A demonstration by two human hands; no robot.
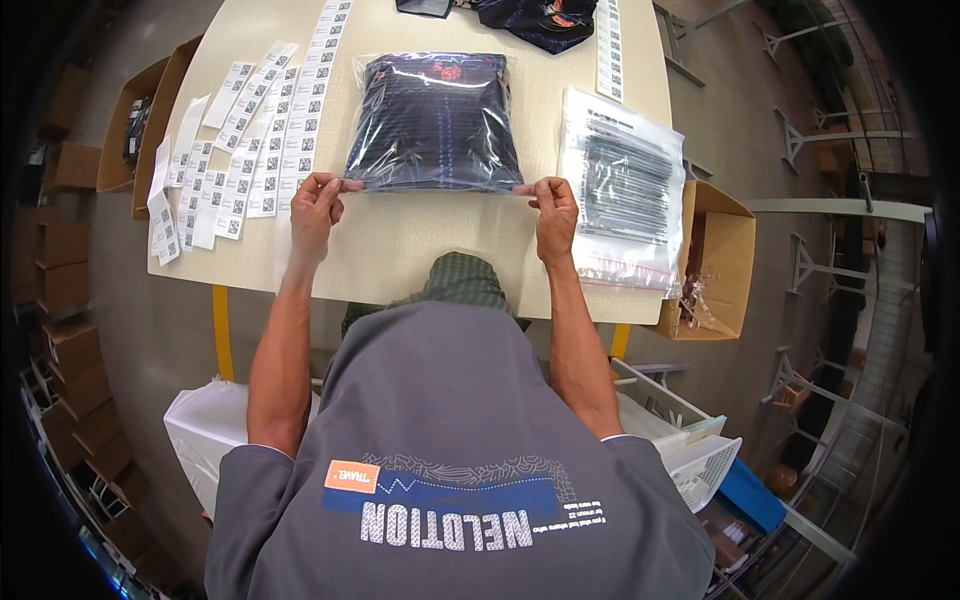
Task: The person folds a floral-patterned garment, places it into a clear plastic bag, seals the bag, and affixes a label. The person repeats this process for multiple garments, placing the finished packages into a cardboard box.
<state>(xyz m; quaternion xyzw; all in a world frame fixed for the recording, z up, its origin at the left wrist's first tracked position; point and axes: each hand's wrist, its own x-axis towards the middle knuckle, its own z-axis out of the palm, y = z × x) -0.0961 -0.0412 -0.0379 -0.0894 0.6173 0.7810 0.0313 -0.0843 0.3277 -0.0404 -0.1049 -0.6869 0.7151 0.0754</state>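
A folded dark garment (442,120) with a red and blue pattern lies inside a clear plastic bag (420,182) on the table before me. My left hand (319,210) pinches the bag's near left corner between thumb and fingers. At the near right corner, my right hand (553,214) grips the plastic the same way. The bag's near edge is stretched straight between both hands. To the right of my right hand lies a stack of clear plastic bags (622,195) bearing dark printing.
Strips of printed code labels (259,142) cover the table's left side; another label strip (610,52) lies at the far right. More dark garments (540,22) sit at the far edge. Cardboard boxes flank the pale table (450,225), one at left (161,112), one at right (724,262).
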